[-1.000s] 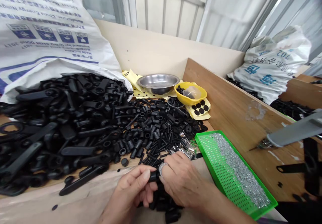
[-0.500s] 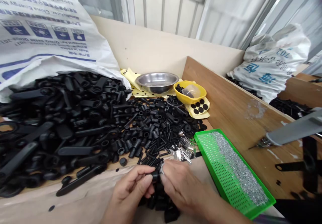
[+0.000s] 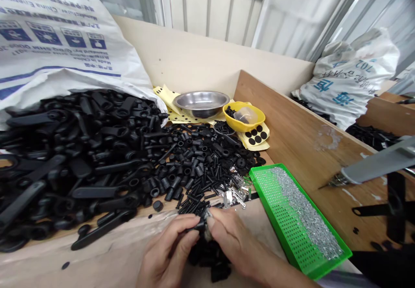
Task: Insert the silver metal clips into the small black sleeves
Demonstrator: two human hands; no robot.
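black plastic part [image 3: 200,225] sits between the hands, pinched by the left hand [image 3: 168,249]; the right hand [image 3: 231,241] grips a blurred pale piece [image 3: 208,232] seemingly against it. step in hand: apparently wiping or fitting, cannot tell which. next move likely calls for a steady left pinch.

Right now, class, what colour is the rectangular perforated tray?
Bright green plastic tray, best in the head view.

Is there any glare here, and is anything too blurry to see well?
In the head view, bright highlights on the steel bowl; also in the head view, the black piece between left hand and right hand looks blurred, fine detail lost.
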